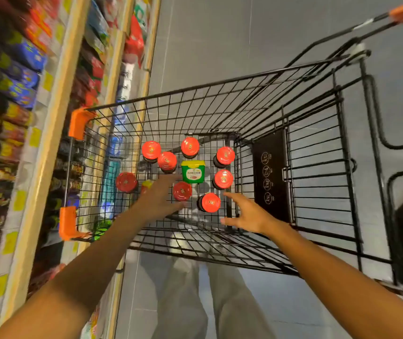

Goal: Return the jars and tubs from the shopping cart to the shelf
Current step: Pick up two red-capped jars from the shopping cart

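Both hands reach into the black cart (pixel 220 99). The left hand (pixel 161 199) and the right hand (pixel 246 216) have spread fingers and hold nothing. Red-lidded jars (pixel 182 190) and a green tub (pixel 192 172) stand on the cart floor. The shelf (pixel 48 118) is on the left.

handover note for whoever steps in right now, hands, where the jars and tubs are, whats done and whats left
Left hand: open, reaching down into the cart, holding nothing.
Right hand: open, fingers spread beside the nearest red-lidded jar, not gripping it.
Shopping cart: eight red-lidded jars stand upright on its floor, with the green tub among them. A small yellow-capped item sits partly hidden behind the left hand.
Shelf: on the left, stocked and blurred.
Done: nothing that can be told from here.
Left: everything in the cart must go to the shelf.
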{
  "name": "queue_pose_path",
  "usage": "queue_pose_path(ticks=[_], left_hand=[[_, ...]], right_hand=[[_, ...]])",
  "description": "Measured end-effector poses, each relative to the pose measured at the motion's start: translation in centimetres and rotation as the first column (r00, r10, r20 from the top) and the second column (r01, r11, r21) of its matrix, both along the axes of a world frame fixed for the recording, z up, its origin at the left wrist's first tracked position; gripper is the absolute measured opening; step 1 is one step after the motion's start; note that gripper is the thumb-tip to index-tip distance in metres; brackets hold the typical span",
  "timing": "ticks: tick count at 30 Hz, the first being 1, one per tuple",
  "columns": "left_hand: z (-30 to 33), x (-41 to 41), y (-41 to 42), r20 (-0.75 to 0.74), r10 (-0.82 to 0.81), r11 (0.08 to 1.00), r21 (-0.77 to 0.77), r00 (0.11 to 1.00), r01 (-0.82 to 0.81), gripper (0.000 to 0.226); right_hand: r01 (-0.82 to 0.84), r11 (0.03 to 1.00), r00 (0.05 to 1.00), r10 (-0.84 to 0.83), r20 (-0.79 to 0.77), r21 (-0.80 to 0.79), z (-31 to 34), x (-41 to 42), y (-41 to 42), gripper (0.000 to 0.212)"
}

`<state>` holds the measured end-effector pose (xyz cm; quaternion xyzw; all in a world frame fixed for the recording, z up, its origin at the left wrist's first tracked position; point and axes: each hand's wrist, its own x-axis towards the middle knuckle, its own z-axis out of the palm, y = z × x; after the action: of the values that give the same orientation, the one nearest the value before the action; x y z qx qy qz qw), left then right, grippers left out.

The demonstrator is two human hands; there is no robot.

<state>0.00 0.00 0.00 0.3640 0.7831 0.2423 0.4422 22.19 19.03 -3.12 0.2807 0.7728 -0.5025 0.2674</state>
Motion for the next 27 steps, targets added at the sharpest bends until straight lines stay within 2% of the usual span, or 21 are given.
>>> queue_pose_path(ticks=[6,13,18,27], left_hand=[[-4.9,-1.4,-0.4,-0.014,-0.07,0.995,-0.07,0.997,0.069,0.092],[-8.6,-2.3,-1.8,-0.018,-0.068,0.995,-0.076,0.998,0.066,0.098],[-9.9,-2.7,-2.2,0.03,-0.045,0.993,-0.108,0.999,0.048,0.099],[-12.0,-1.7,-1.1,0.111,-0.01,0.994,-0.109,0.994,0.022,0.105]], right_hand=[[0.043,0.999,0.993,-0.043,0.11,0.002,-6.8,-1.1,-0.9,0.103],[0.192,0.979,0.978,-0.186,0.091,-0.063,-13.7,-2.0,-2.6,0.114],[0.387,0.92,0.921,-0.389,-0.017,-0.064,-16.3,-2.0,-4.0,0.094],[0.401,0.916,0.91,-0.396,-0.12,0.02,-15.5,-2.9,-5.0,0.075]])
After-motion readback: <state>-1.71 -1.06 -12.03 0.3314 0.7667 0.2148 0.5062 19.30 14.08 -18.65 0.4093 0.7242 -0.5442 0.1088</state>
